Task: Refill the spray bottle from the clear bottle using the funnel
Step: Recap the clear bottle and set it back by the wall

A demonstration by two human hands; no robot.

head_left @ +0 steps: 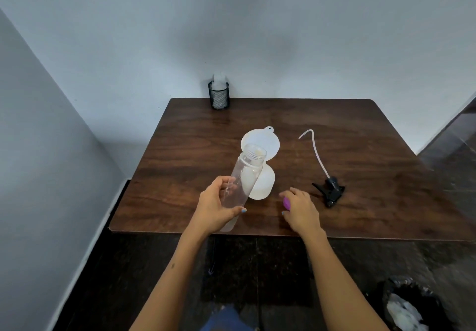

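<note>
While your left hand (219, 205) is tilting the clear bottle (240, 180) toward the funnel (260, 144), your fingers (226, 189) are wrapping its lower half and grasping it, the open threaded mouth leaning over the funnel's near rim. That funnel is sitting in the neck of the white spray bottle (262, 185), which is standing near the middle of the tabletop (360, 150), a little toward the near edge. Your right hand (300, 211) is resting near the near edge, just right of the spray bottle, curled around a small purple cap (286, 202); how firmly it is closing is not something I can tell. The black trigger head (331, 191) with its dip tube is lying apart toward the right edge, and a mesh cup (219, 96) is standing at the far edge.

You are probably dealing with smooth, thin plastic that is flexing under a squeeze, so keep taking it around the middle rather than the base. The liquid inside is hard to judge. The spray bottle looks light and, with the funnel on top, likely tippy; steadying its body with your free hand seems wise.
</note>
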